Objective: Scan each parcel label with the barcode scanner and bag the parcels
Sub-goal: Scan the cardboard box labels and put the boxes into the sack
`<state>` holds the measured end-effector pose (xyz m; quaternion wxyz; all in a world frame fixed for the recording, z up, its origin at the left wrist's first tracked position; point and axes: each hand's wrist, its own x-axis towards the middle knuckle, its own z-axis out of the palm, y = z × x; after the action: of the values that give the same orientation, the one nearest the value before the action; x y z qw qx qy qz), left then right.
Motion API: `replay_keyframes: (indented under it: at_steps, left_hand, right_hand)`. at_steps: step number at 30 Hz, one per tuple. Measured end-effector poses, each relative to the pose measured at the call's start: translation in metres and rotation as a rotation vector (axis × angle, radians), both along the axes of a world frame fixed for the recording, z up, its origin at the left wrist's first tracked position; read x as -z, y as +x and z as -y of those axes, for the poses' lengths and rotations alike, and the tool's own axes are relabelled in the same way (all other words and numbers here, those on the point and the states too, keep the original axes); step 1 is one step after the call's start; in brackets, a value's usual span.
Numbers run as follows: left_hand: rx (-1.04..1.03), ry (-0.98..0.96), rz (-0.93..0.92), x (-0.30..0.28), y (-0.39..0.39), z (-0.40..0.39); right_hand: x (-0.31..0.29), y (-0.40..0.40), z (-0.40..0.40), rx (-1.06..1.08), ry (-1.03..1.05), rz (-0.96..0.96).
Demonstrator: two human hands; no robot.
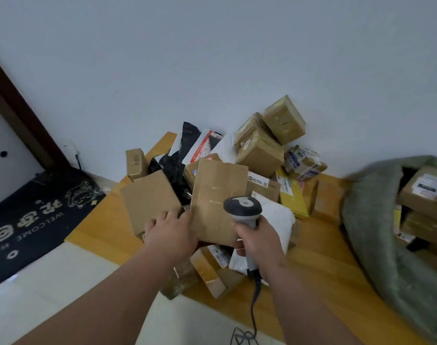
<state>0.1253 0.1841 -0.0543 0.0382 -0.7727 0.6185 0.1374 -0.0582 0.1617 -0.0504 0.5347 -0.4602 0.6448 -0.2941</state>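
Between the hands: a taped cardboard parcel (218, 200), upright above the parcel pile (262, 155).
Left hand (171, 232): grips the parcel's lower left edge.
Right hand (258, 245): wrapped round the barcode scanner (243, 210), just right of the parcel.
Far right: green sack (376, 245) holding boxes.

From my remote seat I see two bare forearms coming in from the lower edge; no sleeve covers either arm as far as the view reaches. The left hand (171, 235) wears no glove, ring or watch that I can make out; its wrist is bare, and the knuckles show as a rounded row. The right hand (258, 241) is likewise ungloved; its wrist carries no band or strap; the fingers (239, 245) look short, the nails plain and unpainted where one is visible. Both forearms are broad near the frame edge and narrow toward the wrists.
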Motion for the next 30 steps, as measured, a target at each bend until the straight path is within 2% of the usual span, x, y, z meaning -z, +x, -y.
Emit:
replay_keyframes:
  at_steps: [12, 17, 23, 26, 30]
  left_hand:
    - [0.000, -0.056, 0.023, 0.004, -0.008, 0.025]
    - [0.039, 0.020, 0.038, 0.005, 0.000, 0.053]
    - [0.112, 0.090, 0.043, 0.012, 0.005, 0.077]
    - [0.121, 0.053, -0.003, 0.014, 0.004, 0.082]
    - [0.077, -0.066, -0.206, 0.005, 0.005, 0.087]
  right_hand:
    - [0.011, -0.004, 0.022, 0.116, -0.036, -0.014]
    - [0.012, 0.011, 0.039, 0.146, 0.003, 0.015]
    - [0.018, 0.031, 0.049, 0.158, 0.039, -0.048]
    - [0.020, 0.033, 0.051, 0.206, 0.058, -0.002]
    - [0.017, 0.031, 0.049, 0.293, 0.036, 0.133]
